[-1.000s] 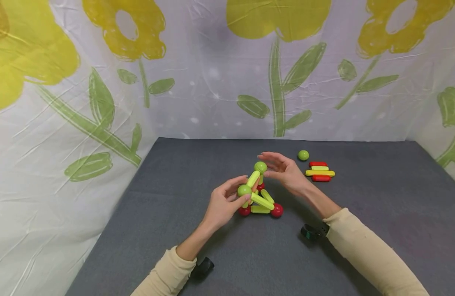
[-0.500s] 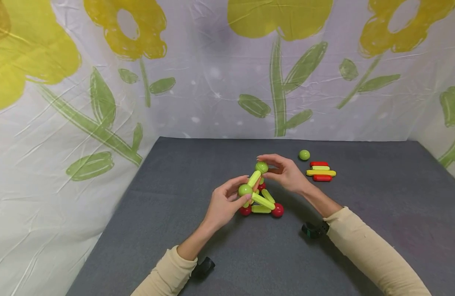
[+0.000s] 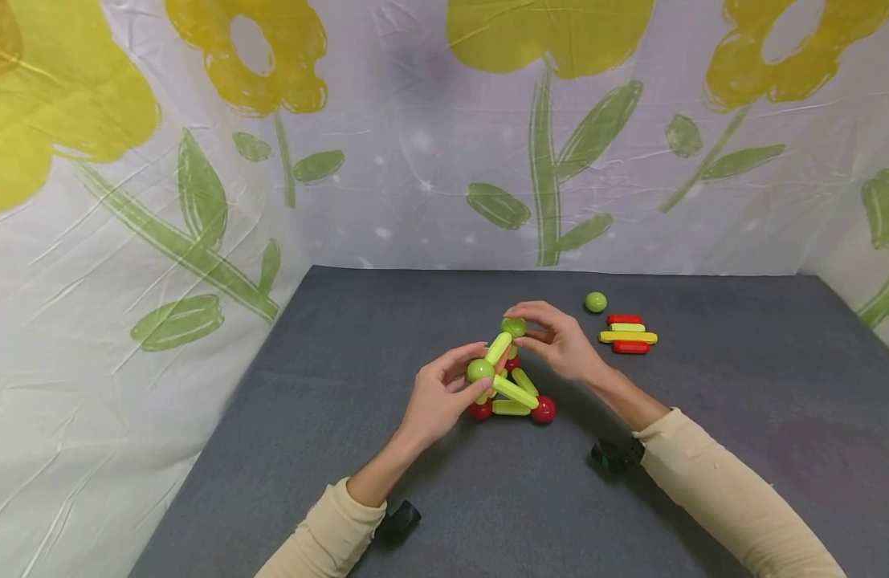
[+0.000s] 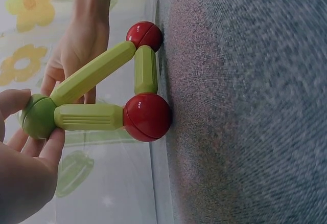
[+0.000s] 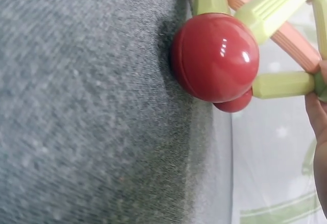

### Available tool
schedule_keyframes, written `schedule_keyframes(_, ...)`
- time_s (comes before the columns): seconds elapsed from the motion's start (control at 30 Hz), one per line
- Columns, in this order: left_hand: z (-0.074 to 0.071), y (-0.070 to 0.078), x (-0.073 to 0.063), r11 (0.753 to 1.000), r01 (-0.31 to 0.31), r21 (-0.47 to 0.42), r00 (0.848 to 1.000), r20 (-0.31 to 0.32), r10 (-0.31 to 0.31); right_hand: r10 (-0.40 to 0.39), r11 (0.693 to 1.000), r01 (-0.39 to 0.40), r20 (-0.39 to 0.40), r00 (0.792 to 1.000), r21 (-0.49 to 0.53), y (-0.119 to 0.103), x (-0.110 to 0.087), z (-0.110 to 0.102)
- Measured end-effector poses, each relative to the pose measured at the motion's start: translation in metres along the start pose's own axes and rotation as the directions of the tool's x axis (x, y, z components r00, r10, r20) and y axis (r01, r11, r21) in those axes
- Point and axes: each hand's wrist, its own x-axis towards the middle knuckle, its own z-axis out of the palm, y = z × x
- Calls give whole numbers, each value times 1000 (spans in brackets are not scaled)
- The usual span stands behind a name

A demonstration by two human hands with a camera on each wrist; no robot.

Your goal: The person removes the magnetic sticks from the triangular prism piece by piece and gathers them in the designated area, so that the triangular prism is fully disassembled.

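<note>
While upright, the frame [image 3: 515,392], its green balls [image 3: 480,370] in the left fingers' [image 3: 467,352] and right fingers' [image 3: 534,310] grip.

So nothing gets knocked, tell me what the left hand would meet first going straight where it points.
First, the green ball the left hand pinches; past it, probably a yellow-green rod, though depth is unclear.

The frame [image 3: 515,392] is joined from yellow-green sticks [image 4: 89,117] and a pinkish-orange stick [image 5: 296,45]. It stands upright on the bench [image 3: 516,498], apart from the far edge and slightly left of its middle, with three glossy red balls [image 3: 543,410] below and two green balls [image 3: 479,370] above.
</note>
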Motion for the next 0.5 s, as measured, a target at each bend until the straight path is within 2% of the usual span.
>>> schedule_keyframes(0.13,0,-1,0,1000,-2,-4,1000,5,2,-15,1000,15,-31,999,-16,1,-2,2)
schedule_keyframes(0.33,0,0,0,1000,7,-10,1000,4,-7,13,999,-16,-97,995,-35,2,-4,4)
schedule_keyframes(0.5,0,1,0,1000,18,-17,1000,-2,-18,133,991,-136,-184,974,-3,-4,-1,-1)
